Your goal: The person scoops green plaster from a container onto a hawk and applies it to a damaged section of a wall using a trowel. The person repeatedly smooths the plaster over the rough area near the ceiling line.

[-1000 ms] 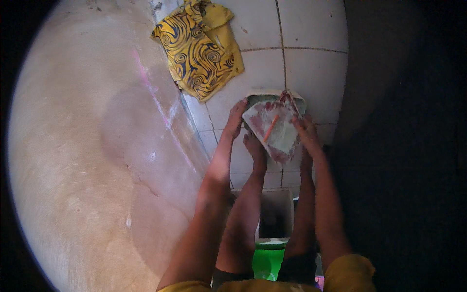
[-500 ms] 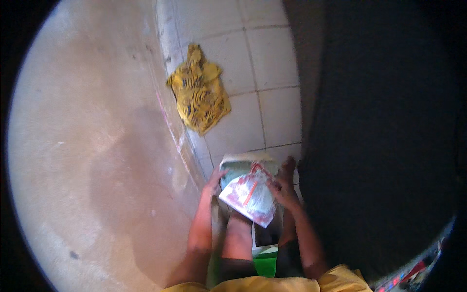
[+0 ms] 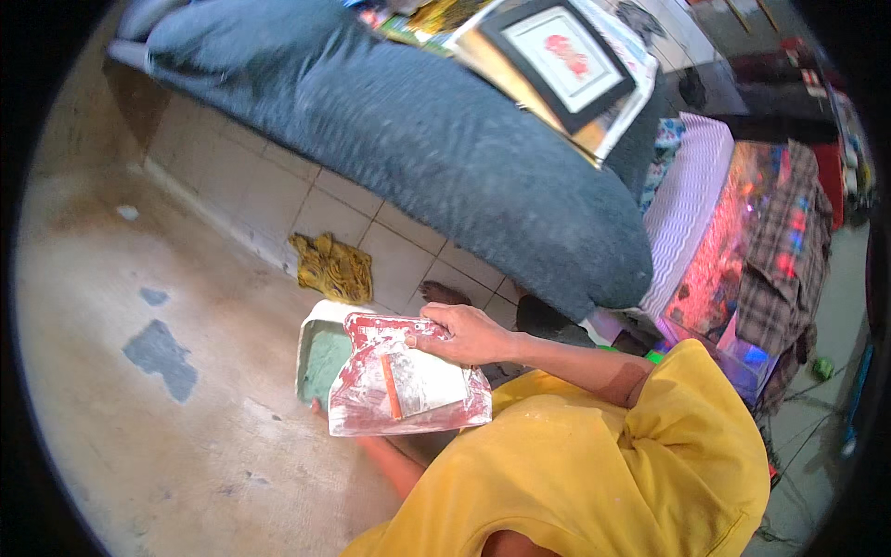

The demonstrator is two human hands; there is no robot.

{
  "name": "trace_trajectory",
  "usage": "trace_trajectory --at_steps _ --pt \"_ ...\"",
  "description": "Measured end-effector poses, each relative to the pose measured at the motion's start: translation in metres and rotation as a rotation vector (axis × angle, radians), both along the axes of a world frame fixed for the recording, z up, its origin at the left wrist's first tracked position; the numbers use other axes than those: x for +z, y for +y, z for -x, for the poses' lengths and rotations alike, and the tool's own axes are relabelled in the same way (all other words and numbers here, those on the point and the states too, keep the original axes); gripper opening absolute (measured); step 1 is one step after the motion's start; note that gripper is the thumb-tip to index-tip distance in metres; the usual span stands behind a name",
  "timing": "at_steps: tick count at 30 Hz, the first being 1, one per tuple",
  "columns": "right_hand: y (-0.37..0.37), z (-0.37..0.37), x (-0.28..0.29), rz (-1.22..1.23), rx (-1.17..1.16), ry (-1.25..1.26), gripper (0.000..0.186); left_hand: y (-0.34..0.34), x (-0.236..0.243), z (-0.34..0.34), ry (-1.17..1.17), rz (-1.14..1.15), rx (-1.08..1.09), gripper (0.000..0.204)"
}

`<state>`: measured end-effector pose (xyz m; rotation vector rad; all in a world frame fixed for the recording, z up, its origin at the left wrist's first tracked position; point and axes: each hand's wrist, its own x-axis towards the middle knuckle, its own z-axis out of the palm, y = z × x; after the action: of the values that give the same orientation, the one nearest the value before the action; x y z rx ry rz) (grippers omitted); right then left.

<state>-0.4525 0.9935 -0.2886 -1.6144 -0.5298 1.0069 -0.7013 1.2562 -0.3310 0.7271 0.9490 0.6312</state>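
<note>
My right hand [image 3: 464, 336] grips the upper edge of a red, flared scraper plate [image 3: 348, 408] smeared with white paste. A pale patch and an orange strip [image 3: 391, 385] show on its face; I cannot tell whether they belong to a second tool. Behind the plate, partly covered by it, is a white-rimmed tray [image 3: 304, 348] with a greenish inside. At the tray's lower end, fingertips of my left hand [image 3: 317, 408] curl against it, while the plate hides most of that hand.
A beige wall [image 3: 213, 278] with grey patches rises on the left. On the floor tiles lies a yellow patterned cloth [image 3: 334, 269], near a foot [image 3: 444, 293]. A long, dark blue-covered piece of furniture [image 3: 418, 148] crosses beyond, bearing a framed picture [image 3: 561, 60]. Striped fabric [image 3: 691, 204] and a plaid cloth [image 3: 789, 241] are at right.
The view has swung toward the right, bringing the furniture and room into sight. The scraper plate has turned, and my right hand now grips its upper edge; the tray remains by my left hand.
</note>
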Motion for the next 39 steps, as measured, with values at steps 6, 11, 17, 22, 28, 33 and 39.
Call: trace_trajectory --at_steps 6,11,17,22,28,33,39 --pt "-0.015 0.0 0.015 -0.011 -0.257 -0.031 0.035 0.037 0.046 -0.01 -0.126 -0.179 -0.072 0.073" --pt "-0.04 0.018 0.015 0.12 -0.701 -0.031 0.034 0.046 0.058 0.004 -0.058 -0.085 -0.086 0.075" --pt "-0.112 0.022 0.011 0.143 -1.221 -0.01 0.041 0.024 0.042 -0.046 -0.217 0.161 -0.282 0.076" --pt "-0.228 0.008 0.02 0.122 -1.47 0.037 0.045 -0.062 0.045 -0.123 -0.313 0.268 -0.53 0.077" --pt "-0.219 0.041 0.007 0.037 -1.682 0.39 0.043 -0.039 0.034 -0.15 -0.193 0.315 -0.473 0.072" --pt "-0.286 -0.016 -0.079 -0.016 -1.639 0.473 0.051 -0.07 -0.043 -0.17 -0.14 0.345 -0.346 0.074" --pt "-0.305 -0.097 -0.104 -0.126 -1.644 0.481 0.053 -0.067 -0.035 -0.167 -0.143 0.411 -0.15 0.078"
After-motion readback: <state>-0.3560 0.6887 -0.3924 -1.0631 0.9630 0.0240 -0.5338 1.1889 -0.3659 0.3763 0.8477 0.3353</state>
